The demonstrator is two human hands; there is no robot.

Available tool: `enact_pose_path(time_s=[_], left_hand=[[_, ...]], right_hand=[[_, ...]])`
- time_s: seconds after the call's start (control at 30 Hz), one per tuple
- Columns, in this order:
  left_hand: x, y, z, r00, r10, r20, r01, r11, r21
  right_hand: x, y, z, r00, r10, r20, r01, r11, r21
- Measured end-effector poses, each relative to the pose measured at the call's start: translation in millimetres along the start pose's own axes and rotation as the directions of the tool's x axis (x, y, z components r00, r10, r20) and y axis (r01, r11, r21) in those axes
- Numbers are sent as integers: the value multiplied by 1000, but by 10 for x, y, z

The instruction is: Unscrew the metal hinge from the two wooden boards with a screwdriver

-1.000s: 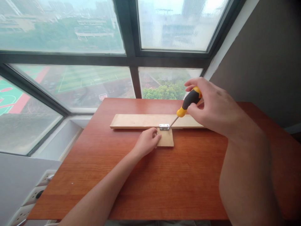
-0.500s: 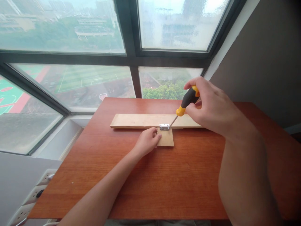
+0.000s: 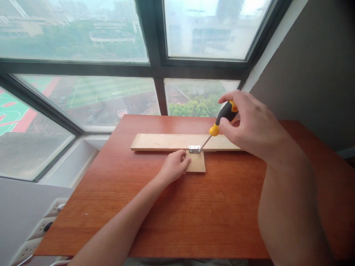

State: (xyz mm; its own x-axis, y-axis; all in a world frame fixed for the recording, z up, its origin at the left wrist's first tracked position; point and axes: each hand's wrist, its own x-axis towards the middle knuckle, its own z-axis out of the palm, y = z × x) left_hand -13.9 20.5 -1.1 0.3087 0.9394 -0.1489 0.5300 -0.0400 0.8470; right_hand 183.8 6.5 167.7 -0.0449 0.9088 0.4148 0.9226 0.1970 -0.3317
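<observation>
Yellow-black screwdriver point(image 3: 214, 129) slants — between the right fingers point(image 3: 228, 129).

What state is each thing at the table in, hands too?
Left hand: holding small board
Right hand: gripping screwdriver
Screwdriver: tilted, tip at metal bracket
Metal bracket: at the boards' junction; fastening unclear
Small board: held at its left edge
Long board: lying flat behind small board

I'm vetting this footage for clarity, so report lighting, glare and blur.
In the head view, daylight washes the upper-right window pane pale; same view, the tabletop has a far-edge sheen, the right wall is dark, and the metal bracket looks soft in detail.
</observation>
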Motion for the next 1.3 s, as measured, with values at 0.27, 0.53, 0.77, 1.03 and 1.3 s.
enact_pose_path(time_s=[0.27, 0.53, 0.77, 1.03, 1.3], left_hand=[[4, -15, -3, 1000, 10, -3, -10, 1000, 23], [3, -24, 0, 1000, 27, 8, -28, 999, 36], [-8, 2, -2, 1000, 8, 1, -8, 998, 64], [-9, 15, -8, 1000, 11, 0, -11, 998, 62], [-16, 21, -5, 1000, 19, 3, -19, 997, 69]], right_hand=[[60, 8, 52, 996, -3, -87, -2, 998, -56], [8, 2, -2, 991, -120, -60, 123, 991, 53], [51, 92, 70, 989, 64, -133, -81, 989, -121], [58, 114, 65, 998, -18, -54, 19, 999, 36], [55, 71, 168, 992, -20, -122, 15, 999, -41]])
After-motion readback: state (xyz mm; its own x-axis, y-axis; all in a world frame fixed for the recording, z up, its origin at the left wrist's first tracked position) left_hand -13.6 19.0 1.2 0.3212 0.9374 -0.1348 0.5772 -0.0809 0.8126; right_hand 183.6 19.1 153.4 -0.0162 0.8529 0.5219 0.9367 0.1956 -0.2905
